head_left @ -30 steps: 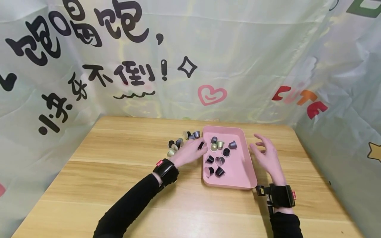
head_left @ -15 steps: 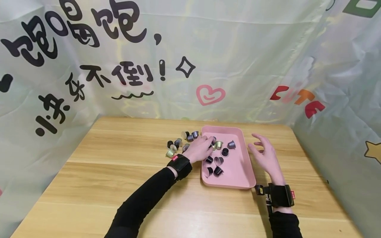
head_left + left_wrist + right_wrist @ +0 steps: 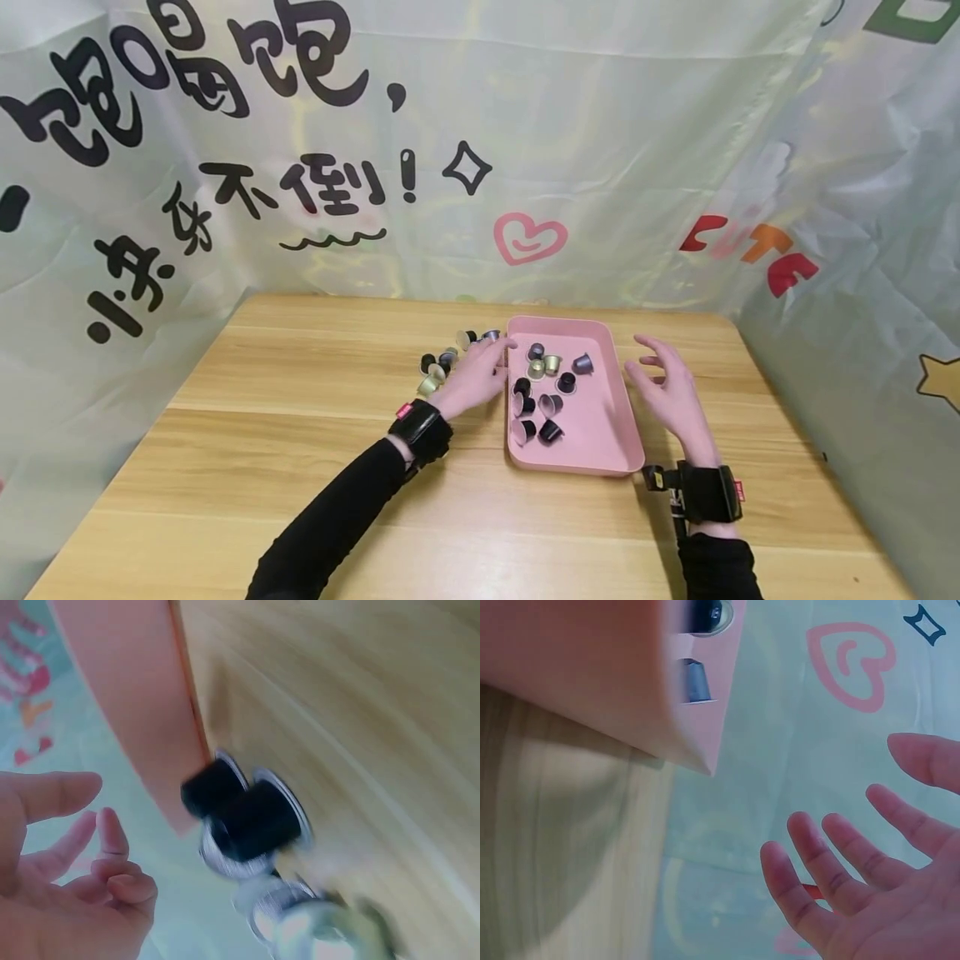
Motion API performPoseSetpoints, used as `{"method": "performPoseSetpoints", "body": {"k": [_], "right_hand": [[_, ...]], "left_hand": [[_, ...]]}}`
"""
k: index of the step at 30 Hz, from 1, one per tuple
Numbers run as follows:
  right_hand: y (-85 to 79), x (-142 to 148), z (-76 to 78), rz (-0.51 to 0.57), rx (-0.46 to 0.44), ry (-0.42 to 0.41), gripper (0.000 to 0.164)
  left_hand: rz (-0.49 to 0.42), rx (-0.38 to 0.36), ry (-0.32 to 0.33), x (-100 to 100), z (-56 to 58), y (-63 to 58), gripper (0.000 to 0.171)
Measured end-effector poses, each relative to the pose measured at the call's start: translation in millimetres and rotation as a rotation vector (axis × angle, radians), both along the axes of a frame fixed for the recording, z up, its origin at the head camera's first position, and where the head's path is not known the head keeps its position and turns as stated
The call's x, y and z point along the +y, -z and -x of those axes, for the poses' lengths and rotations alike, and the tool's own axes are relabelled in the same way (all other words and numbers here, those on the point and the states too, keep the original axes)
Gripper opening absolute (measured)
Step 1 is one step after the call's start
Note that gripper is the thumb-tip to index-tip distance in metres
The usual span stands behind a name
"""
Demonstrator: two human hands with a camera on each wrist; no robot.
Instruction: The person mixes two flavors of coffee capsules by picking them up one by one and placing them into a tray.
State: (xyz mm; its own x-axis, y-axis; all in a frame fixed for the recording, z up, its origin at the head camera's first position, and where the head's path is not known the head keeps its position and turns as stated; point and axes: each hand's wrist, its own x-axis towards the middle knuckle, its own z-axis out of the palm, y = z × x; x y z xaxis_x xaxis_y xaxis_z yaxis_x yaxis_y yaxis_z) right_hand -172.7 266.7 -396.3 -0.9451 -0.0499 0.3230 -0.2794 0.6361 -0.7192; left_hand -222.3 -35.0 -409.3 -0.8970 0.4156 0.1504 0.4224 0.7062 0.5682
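Note:
My left hand hovers over a loose group of coffee capsules just left of the pink tray. In the left wrist view its fingers are bent and apart from the thumb, with nothing between them. Two black capsules lie close by on the table, beside the tray wall. Inside the tray are several capsules: black ones such as the black capsule by the left wall, a pale green capsule and a blue-grey capsule. Beyond the tray's right side, my right hand is raised with spread fingers, holding nothing.
On the wooden table, a pale green capsule marks the near left of the loose group. A printed cloth hangs behind the table and along both sides. Each wrist wears a black strap with a camera.
My left hand carried a black capsule rightward into the tray, let it go by the left wall, then came back left over the loose capsules. My right hand has stayed put.

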Motion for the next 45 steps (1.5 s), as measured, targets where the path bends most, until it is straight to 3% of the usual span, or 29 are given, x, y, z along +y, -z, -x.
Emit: {"method": "performPoseSetpoints", "body": {"k": [4, 10, 17, 22, 28, 41, 45], "right_hand": [[9.4, 6.5, 5.9, 0.031, 0.041, -0.031, 0.053], [-2.4, -1.0, 0.7, -0.004, 0.045, -0.044, 0.052], [-17.3, -12.2, -7.0, -0.06, 0.037, -0.053, 0.049], [-20.1, -19.6, -4.1, -0.095, 0.057, -0.084, 0.049], [-20.5, -30.1, 2.4, -0.117, 0.09, -0.119, 0.049], [-18.8, -43.0, 3.1, -0.102, 0.088, -0.183, 0.051], [-18.1, -45.8, 4.8, -0.098, 0.095, -0.185, 0.052]], "left_hand": [[-0.077, 0.003, -0.035, -21.7, -5.1, -2.2, 0.044], [-0.149, -0.005, -0.086, -51.3, -15.4, -3.2, 0.043], [-0.161, -0.071, -0.151, -84.5, -30.5, 3.5, 0.046], [-0.135, -0.128, -0.168, -97.8, -37.8, 7.1, 0.054], [-0.141, -0.18, -0.164, -100.5, -42.8, 9.2, 0.054], [-0.031, -0.11, -0.157, -85.5, -44.7, 10.3, 0.056], [0.006, -0.126, -0.153, -85.0, -43.0, 12.5, 0.053]]}}
